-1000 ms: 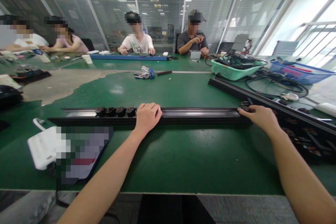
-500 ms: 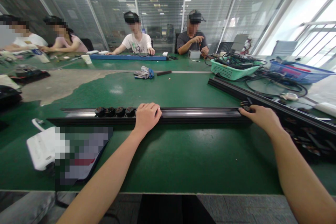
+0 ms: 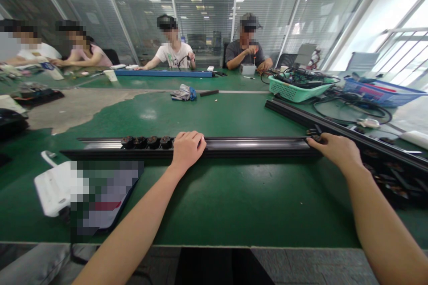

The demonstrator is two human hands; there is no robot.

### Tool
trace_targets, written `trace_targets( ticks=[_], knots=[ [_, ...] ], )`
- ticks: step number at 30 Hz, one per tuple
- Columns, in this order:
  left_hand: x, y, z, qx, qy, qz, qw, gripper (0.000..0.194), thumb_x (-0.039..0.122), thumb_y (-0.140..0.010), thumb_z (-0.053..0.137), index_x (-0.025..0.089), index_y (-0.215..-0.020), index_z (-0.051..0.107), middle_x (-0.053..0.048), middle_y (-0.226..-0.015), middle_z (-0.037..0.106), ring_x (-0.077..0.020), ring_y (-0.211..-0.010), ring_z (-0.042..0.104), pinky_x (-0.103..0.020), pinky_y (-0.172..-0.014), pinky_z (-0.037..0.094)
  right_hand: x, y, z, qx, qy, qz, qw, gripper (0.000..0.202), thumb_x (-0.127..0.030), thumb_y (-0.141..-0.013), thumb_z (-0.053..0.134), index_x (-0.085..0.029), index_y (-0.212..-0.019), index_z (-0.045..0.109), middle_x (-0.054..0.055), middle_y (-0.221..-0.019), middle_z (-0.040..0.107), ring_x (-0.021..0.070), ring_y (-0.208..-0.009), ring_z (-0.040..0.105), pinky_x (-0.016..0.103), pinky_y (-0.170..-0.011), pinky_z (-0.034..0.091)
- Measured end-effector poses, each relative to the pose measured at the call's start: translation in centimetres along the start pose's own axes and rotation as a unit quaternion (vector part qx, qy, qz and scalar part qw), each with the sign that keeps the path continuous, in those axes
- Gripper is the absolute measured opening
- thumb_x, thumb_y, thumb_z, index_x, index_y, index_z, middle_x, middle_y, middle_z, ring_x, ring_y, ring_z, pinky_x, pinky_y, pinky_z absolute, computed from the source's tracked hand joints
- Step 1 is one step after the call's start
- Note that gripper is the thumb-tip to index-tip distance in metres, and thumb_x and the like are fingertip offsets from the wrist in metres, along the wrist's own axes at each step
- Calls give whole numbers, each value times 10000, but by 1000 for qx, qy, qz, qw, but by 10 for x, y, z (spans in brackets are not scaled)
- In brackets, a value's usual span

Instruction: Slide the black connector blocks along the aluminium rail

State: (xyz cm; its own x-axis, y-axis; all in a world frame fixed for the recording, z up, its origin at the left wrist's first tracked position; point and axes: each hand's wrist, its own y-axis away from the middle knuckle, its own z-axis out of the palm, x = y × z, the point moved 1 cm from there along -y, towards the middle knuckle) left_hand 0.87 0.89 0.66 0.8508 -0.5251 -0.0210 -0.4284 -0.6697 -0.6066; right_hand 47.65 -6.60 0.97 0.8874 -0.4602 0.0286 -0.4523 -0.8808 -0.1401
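Note:
A long black metal rail point(image 3: 254, 144) lies across the green table in front of me, its channel facing up. Several round black sockets point(image 3: 153, 142) sit in a row in its left half. My left hand point(image 3: 187, 149) is closed over the rail just right of these sockets, gripping it. At the rail's right end, my right hand point(image 3: 329, 144) pinches a small black part point(image 3: 321, 139); the fingertips hide much of it, and whether it touches the rail is unclear.
Another black rail point(image 3: 294, 116) slants along the right side. Behind it stand a green basket point(image 3: 290, 91) of cables and a blue basket point(image 3: 377, 93). Grey gloves point(image 3: 183, 92) lie farther back. A white device point(image 3: 55, 187) is front left. Several people sit opposite.
My right hand has shifted slightly to the right with the small black part. My left hand and the rail look unmoved. Across the table, two people's hands have moved.

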Motion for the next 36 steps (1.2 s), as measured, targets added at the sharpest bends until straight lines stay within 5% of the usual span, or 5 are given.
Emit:
trace_targets(
  ticks=[36],
  knots=[
    [0,0,0,-2,-5,1,1000,303,277,-959,399,198,-907,686,-67,-925,712,-228,-849,621,-394,-826,408,15,-13,18,-8,1,30,1000,679,-722,-853,331,-179,-1064,681,165,-1034,702,348,-1001,629,388,-781,424]
  ],
)
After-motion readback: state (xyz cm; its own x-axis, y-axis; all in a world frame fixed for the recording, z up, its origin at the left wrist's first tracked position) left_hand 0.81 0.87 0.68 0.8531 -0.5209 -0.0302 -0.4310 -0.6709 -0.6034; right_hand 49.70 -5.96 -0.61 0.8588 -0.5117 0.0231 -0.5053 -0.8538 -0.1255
